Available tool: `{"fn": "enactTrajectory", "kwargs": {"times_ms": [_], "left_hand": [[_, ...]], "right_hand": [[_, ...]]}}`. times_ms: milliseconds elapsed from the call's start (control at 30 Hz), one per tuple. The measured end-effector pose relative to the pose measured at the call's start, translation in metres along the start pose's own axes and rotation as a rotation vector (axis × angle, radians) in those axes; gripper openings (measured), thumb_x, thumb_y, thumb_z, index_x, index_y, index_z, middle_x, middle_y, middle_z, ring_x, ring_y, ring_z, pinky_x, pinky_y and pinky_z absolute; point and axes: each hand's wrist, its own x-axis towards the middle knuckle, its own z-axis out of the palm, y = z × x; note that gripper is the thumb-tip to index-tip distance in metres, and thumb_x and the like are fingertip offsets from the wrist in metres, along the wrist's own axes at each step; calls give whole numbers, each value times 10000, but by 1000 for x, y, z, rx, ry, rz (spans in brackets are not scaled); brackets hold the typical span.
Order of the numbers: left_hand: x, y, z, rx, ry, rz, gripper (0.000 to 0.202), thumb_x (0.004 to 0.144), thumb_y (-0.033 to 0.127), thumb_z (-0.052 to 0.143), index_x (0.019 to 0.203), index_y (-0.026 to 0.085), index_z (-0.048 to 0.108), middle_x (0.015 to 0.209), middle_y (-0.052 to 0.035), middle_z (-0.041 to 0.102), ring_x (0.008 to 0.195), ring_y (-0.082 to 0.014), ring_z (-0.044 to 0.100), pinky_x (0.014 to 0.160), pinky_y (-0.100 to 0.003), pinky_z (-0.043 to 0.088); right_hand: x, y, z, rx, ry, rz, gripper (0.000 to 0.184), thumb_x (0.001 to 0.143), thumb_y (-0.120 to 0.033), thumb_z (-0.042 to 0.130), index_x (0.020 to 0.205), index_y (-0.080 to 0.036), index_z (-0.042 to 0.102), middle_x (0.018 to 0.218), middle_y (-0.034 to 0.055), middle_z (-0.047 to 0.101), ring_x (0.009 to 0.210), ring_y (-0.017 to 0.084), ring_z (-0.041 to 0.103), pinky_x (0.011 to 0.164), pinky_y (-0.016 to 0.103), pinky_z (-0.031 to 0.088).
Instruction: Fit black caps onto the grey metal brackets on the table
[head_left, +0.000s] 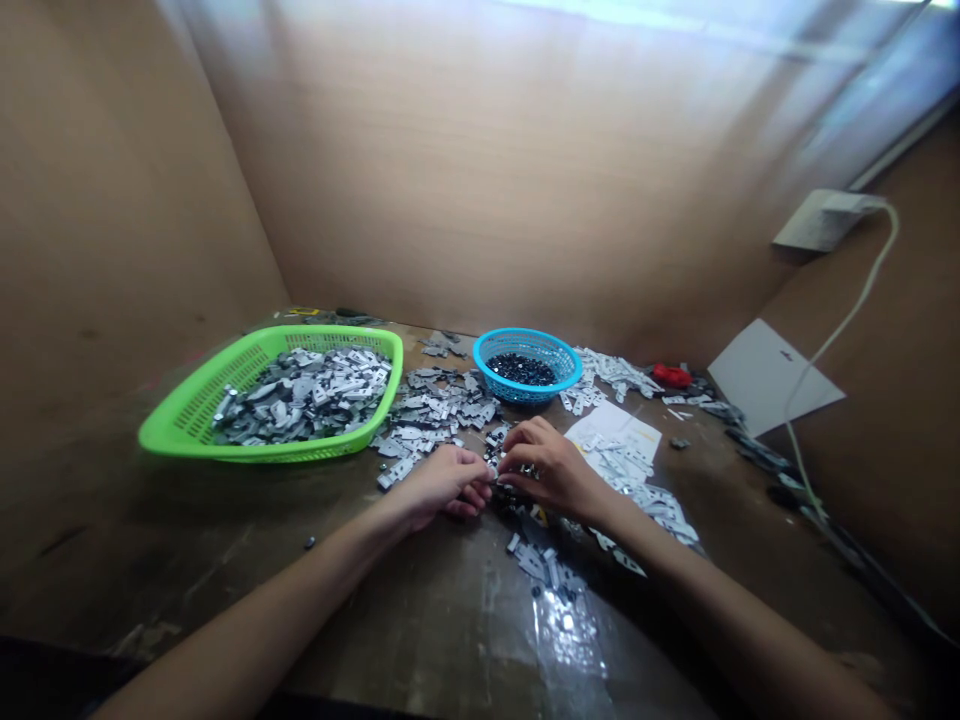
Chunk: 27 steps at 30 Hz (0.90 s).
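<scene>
My left hand point(448, 484) is closed, thumb and fingers pinched together over the middle of the table; what they hold, if anything, is too small to name. Right beside it, my right hand point(546, 466) has its fingers curled with the tips close to the left thumb, above small shiny parts. Whether those fingertips grip a part is hidden. Flat grey metal pieces point(442, 410) lie in a heap just beyond my left hand. More pale metal pieces point(551, 568) rest on the table below my right hand.
A green basket point(390, 400) full of metal pieces stands at left. Behind my hands, a blue basket point(574, 380) holds small dark parts. White paper point(637, 425), a red object point(672, 376) and a clear plastic bag point(574, 640) lie around. At right a cable point(847, 325) hangs from a wall box.
</scene>
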Motion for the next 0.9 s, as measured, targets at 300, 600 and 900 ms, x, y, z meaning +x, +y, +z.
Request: {"fn": "enactTrajectory", "kwargs": {"times_ms": [300, 600, 900], "left_hand": [[1, 0, -1, -4, 17, -14, 265, 655, 389, 615, 738, 141, 578, 691, -38, 611, 535, -85, 545, 510, -204, 435], [-2, 7, 0, 31, 46, -4, 251, 652, 382, 614, 715, 146, 551, 684, -34, 608, 543, -85, 539, 517, -201, 438], [0, 8, -2, 26, 48, -13, 230, 677, 365, 594, 728, 152, 524, 680, -22, 591, 552, -84, 536, 517, -197, 433]], "right_hand": [[1, -3, -8, 34, -9, -49, 120, 784, -276, 595, 868, -209, 648, 993, 64, 568, 934, 188, 489, 789, 331, 419], [-14, 60, -81, -225, -188, 356, 143, 777, -230, 554, 852, -214, 674, 820, 36, 657, 745, 171, 576, 676, 276, 401], [-39, 113, -87, -227, -407, 576, 265, 606, -146, 634, 858, -206, 688, 823, 25, 674, 713, 162, 589, 600, 213, 392]]}}
